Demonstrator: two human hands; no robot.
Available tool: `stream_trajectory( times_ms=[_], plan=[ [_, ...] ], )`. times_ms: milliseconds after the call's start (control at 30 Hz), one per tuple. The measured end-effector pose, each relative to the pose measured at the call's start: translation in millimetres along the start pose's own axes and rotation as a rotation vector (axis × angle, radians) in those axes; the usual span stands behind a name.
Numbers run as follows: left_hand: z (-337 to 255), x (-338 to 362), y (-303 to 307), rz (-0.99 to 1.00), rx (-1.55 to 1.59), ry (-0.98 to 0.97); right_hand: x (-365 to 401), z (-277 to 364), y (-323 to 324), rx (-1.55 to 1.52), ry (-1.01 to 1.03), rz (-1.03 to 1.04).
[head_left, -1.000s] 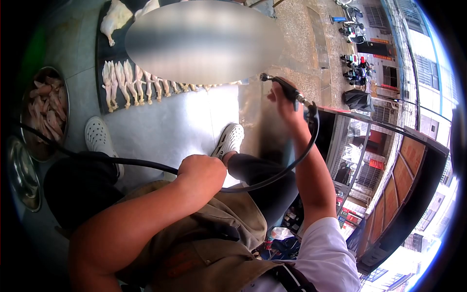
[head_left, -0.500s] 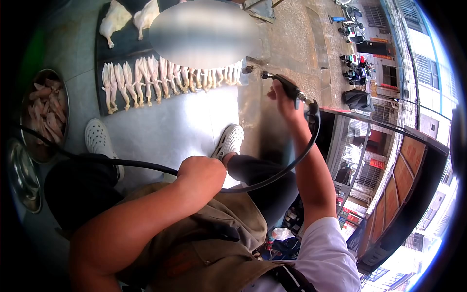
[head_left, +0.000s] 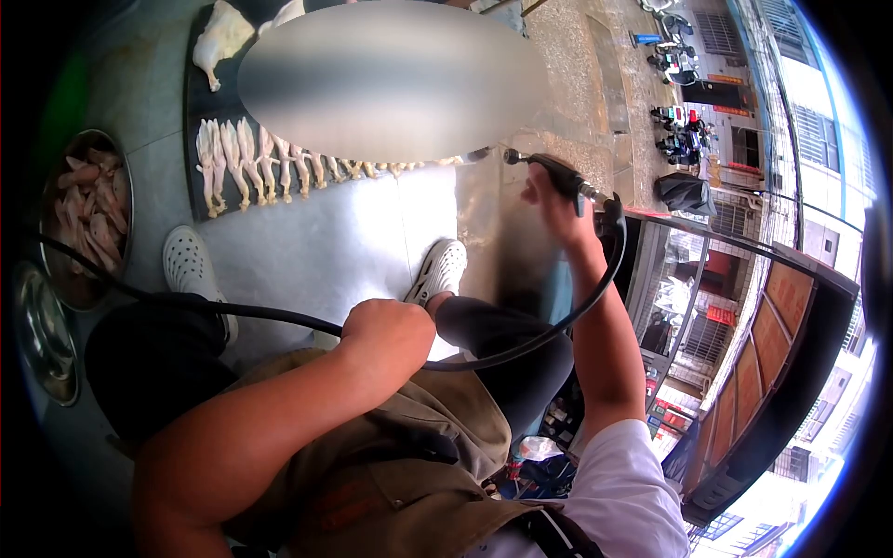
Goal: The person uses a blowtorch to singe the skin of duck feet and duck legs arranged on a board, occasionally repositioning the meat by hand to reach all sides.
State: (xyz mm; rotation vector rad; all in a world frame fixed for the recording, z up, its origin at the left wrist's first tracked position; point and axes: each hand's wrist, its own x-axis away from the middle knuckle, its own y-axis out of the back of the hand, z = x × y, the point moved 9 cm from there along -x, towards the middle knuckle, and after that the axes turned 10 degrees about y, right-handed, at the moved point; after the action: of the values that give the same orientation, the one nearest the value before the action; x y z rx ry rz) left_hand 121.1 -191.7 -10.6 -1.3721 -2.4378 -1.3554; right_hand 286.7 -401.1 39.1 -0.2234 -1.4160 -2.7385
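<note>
My right hand (head_left: 563, 206) is closed around the black handle of what looks like a gas torch (head_left: 556, 174). Its tip points left, toward the end of a row of poultry feet (head_left: 244, 160) on a dark board (head_left: 197, 102). From the torch's rear a black hose (head_left: 609, 270) curves down and across my lap. My left hand (head_left: 391, 335) makes a fist around that hose above my thighs. At the board's upper left lies a pale poultry leg piece (head_left: 221, 42), with part of another beside it. A blurred patch hides much of the board and several feet.
On the left, a metal bowl (head_left: 129, 200) holds several pieces of raw meat; below it is another shiny metal bowl (head_left: 46, 335). My white clogs (head_left: 191, 265) rest on the grey tiled floor (head_left: 326, 237). Parked motorbikes (head_left: 679, 130) line the street to the right.
My right hand and the torch have shifted slightly right and down, drawing the hose along. The blurred patch covers more of the feet. My left hand has hardly moved.
</note>
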Motion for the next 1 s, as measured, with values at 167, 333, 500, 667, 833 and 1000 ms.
stream_trajectory(
  times_ms=[167, 333, 500, 667, 833, 1000],
  plan=[
    [0, -1, -1, 0.007, 0.027, 0.003, -14, 3, -1, 0.003, -0.016, -0.027],
    [2, 1, 4, -0.023, 0.047, -0.014, -27, -3, -10, 0.029, -0.001, -0.002],
    [4, 1, 3, 0.058, 0.110, 0.035, -31, -7, -12, 0.001, -0.013, -0.021],
    [6, -1, -1, 0.083, 0.134, 0.056, -32, -12, -10, -0.051, -0.021, -0.049],
    [4, -1, -1, 0.090, 0.118, 0.038, -29, -15, -7, -0.055, 0.001, -0.058],
    [3, -3, -3, 0.071, 0.063, 0.020, -29, -21, -4, -0.064, 0.004, -0.075]
  ],
)
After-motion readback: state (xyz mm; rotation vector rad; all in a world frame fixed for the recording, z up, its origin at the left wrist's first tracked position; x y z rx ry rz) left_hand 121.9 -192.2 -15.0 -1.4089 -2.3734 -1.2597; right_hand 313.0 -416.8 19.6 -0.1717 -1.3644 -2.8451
